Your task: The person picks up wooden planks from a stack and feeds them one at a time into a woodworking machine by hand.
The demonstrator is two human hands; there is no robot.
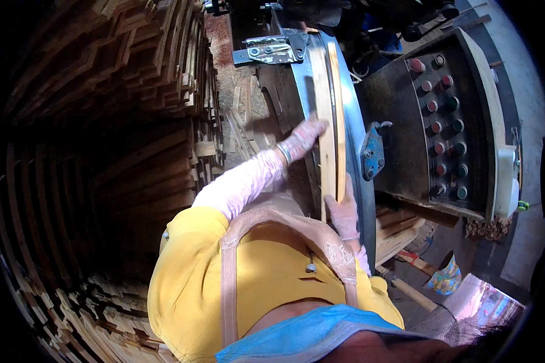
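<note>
Two long, pale wooden strips lie side by side along a shiny metal machine bed. The left wooden strip (pixel 326 145) reaches toward me, and the right wooden strip (pixel 338 103) is narrower with an orange tint. My left hand (pixel 306 139), in a light glove, has its fingers bent against the left strip's outer edge; its fingertips are slightly blurred. Closer to my body, my right hand (pixel 344 216), also gloved, grips the near part of the strips, thumb on the left side and fingers on the right. The metal bed (pixel 352 103) curves past both strips.
A metal bracket (pixel 272 51) is mounted at the bed's far left. A blue clamp-like fitting (pixel 372 154) sits on its right edge. Farther right stands a control panel (pixel 445 130) with red and green buttons. Stacked boards (pixel 133 60) fill the left side; offcuts (pixel 242 127) litter the floor.
</note>
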